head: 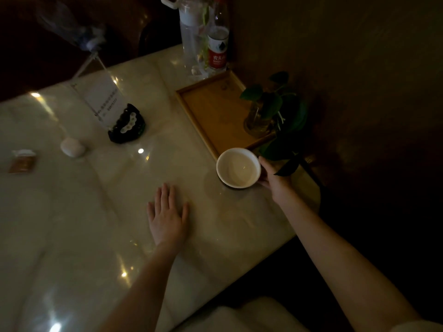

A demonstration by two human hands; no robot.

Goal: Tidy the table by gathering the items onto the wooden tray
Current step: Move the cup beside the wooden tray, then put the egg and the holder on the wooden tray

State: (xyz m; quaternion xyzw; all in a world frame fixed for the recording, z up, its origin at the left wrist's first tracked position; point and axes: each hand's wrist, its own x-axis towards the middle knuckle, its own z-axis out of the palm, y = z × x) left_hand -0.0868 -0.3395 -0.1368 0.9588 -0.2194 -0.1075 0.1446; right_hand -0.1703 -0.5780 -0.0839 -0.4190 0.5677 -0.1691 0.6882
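My right hand (275,179) grips a white cup (238,167) by its right side, just in front of the near end of the wooden tray (191,104). The cup looks raised a little above the marble table (96,200). A glass vase with a green plant (268,116) stands on the tray's right side. My left hand (167,216) lies flat on the table with fingers straight, to the left of the cup. Further left on the table lie a dark ashtray with a bead bracelet (128,127), a white oval case (72,146) and a small packet (22,161).
A clear acrylic sign stand (103,97) rises behind the ashtray. A transparent bottle with a white lid (191,32) and a water bottle with a red label (217,41) stand behind the tray's far end. A dark wall runs along the right. The table edge is near my body.
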